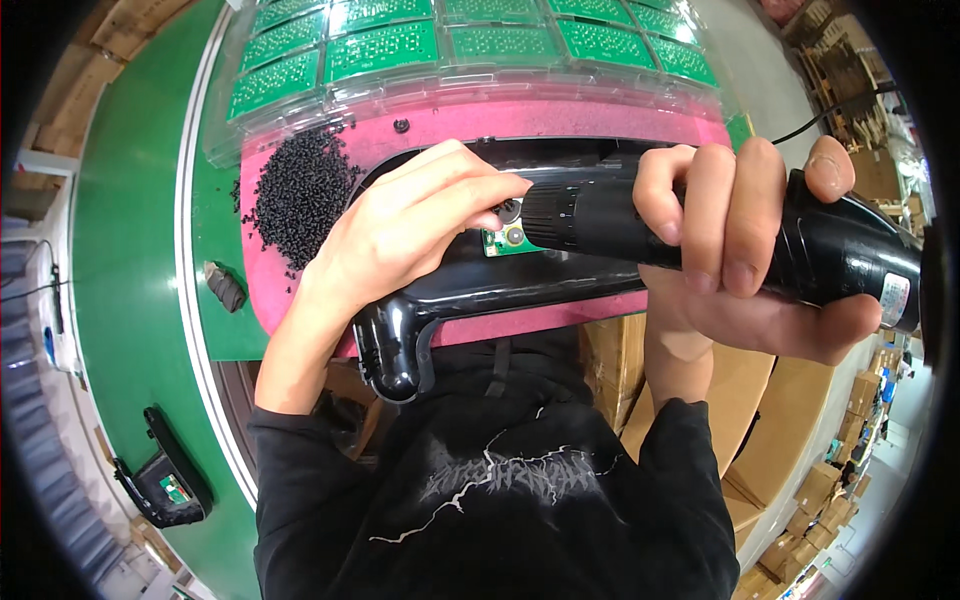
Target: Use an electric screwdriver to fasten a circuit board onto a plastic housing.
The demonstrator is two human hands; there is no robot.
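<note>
My right hand [735,225] is wrapped round the thick black body of an electric screwdriver [610,222]. The tool lies nearly level, its ribbed collar pointing left. Just beside that collar my left hand [405,220] has thumb and forefinger drawn together. A small dark piece shows at those fingertips, too hidden to make out. Underneath is a small green circuit board [496,244] with a round component on it. The board sits inside a glossy black plastic housing [500,285], whose rounded leg sticks out towards me. The screwdriver's tip is hidden.
A pink mat [460,120] lies under the housing. On its left is a heap of small black parts [305,190]. Clear trays of green boards [380,45] stand behind. Another black housing [165,485] rests on the green surface at left; cardboard boxes [755,420] stand at right.
</note>
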